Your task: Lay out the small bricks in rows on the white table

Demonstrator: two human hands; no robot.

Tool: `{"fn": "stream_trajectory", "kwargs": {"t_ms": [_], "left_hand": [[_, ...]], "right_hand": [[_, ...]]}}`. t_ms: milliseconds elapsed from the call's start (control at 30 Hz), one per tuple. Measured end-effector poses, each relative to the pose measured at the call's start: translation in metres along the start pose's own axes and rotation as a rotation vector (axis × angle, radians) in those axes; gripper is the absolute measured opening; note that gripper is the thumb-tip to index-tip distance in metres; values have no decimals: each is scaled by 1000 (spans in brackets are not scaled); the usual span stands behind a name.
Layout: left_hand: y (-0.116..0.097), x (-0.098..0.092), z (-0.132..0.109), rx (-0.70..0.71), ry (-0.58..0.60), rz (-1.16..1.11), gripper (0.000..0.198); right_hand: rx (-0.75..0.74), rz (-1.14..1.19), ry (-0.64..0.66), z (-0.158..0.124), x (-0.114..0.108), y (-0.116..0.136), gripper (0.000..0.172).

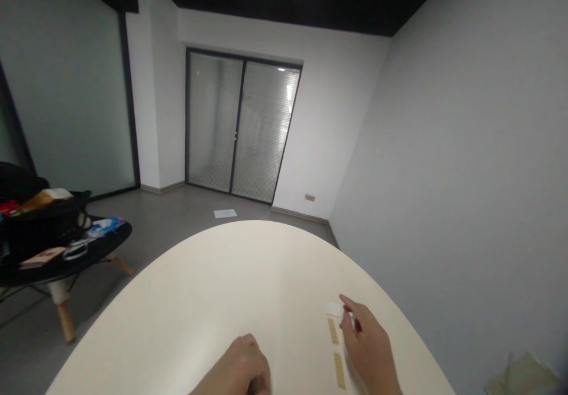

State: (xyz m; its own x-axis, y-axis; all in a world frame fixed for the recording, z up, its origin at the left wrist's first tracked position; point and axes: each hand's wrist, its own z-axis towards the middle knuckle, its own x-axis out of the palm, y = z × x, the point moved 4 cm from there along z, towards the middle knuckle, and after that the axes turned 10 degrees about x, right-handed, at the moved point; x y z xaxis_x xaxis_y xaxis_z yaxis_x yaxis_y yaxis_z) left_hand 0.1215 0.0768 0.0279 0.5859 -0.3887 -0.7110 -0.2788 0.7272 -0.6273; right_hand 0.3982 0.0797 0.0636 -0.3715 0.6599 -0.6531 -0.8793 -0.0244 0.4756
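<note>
Left hand (pixel 235 368) curls closed at the cream tabletop's (pixel 177 318) near edge, while the right hand (pixel 367 347) pinches a small white object (pixel 349 319) beside a tan-patched paper strip (pixel 337 347).

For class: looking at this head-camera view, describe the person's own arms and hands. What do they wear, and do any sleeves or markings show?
The left hand and the right hand are bare, without gloves. No sleeve shows on either forearm, and no watch, ring or bracelet can be seen.
</note>
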Motion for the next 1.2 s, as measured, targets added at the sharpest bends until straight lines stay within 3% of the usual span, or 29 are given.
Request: {"fn": "stream_trajectory", "kwargs": {"t_ms": [267,433,600,733,933,1067,1200], "left_hand": [[8,17,4,108,-5,53,16],[13,29,0,251,69,192,19],[25,44,-7,306,-14,259,19],[21,48,-6,387,-38,304,26],[8,26,1,309,-86,304,34],[2,3,1,130,-90,196,25],[-2,-6,-2,18,-143,67,24]], "right_hand": [[-95,87,-2,-4,-2,17,29],[-90,92,3,-3,-1,15,28],[-101,109,-16,-3,-3,18,28],[-94,136,-40,-3,-6,23,27],[-156,175,38,-10,-6,40,22],[-308,245,167,-23,-4,71,18],[-511,305,327,-39,3,100,18]]}}
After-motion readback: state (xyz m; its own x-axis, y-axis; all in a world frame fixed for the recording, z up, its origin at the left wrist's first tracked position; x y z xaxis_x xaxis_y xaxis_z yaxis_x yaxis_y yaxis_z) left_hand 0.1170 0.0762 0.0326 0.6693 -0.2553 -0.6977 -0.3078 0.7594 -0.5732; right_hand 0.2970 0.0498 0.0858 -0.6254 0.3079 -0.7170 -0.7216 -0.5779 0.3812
